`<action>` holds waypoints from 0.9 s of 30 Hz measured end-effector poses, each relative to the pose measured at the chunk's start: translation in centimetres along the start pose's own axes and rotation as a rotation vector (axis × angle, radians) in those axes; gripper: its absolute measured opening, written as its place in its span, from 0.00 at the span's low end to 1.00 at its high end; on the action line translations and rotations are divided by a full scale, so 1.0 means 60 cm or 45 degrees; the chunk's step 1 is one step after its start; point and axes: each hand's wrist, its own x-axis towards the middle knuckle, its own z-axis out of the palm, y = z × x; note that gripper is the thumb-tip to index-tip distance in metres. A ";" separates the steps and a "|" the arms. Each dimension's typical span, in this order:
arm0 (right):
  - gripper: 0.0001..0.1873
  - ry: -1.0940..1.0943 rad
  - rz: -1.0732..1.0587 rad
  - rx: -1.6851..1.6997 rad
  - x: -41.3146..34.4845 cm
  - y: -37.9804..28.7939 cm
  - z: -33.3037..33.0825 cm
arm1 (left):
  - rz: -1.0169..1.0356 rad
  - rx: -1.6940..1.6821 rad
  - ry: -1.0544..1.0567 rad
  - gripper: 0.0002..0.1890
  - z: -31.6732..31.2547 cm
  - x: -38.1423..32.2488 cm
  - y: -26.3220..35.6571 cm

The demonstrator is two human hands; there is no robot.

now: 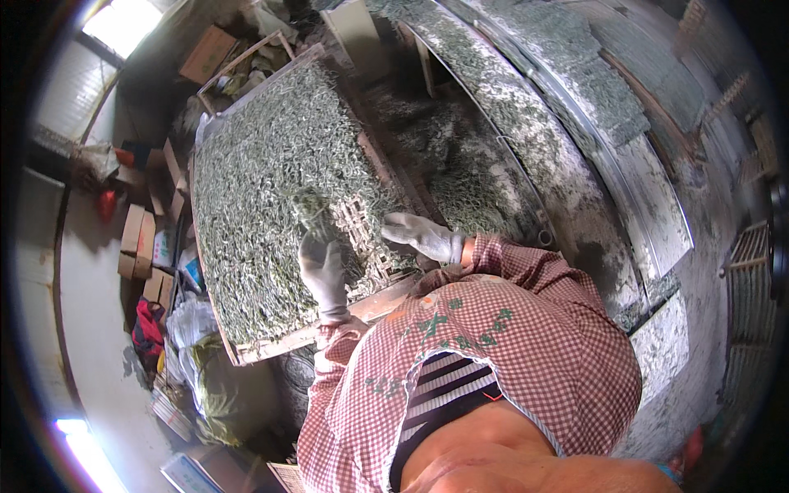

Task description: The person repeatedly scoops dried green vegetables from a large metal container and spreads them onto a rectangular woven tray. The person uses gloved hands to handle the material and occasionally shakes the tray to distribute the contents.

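My left hand (325, 274), in a pale work glove, is over the near part of a wide tray of shredded green leaf material (277, 154). A loose greenish clump (311, 209) is at its fingertips; blur hides whether the fingers grip it. To the right, my right hand (424, 237), also gloved, is held flat with its fingers together and thumb apart, holding nothing. Between the hands, a patch of woven slatted tray bottom (370, 256) shows through the shreds. A wooden frame edge (385, 300) runs along the tray's near side, close to my checked smock (493, 320).
Long metal-edged beds (524, 105) strewn with green shreds curve along the right. A dark recess (431, 135) with scattered shreds lies beside the tray. Cardboard boxes (137, 240), plastic bags (191, 323) and a green sack (228, 388) crowd the left.
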 end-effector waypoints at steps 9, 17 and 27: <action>0.21 0.117 -0.841 -0.271 -0.018 0.076 -0.071 | 0.059 0.006 -0.647 0.27 0.127 -0.049 0.005; 0.32 0.176 -1.257 0.710 -0.179 0.021 -0.254 | 0.596 1.288 -0.368 0.46 0.161 -0.014 -0.099; 0.16 2.161 0.277 -1.102 -0.535 0.189 -0.558 | 0.072 0.852 -0.140 0.42 0.166 -0.008 -0.129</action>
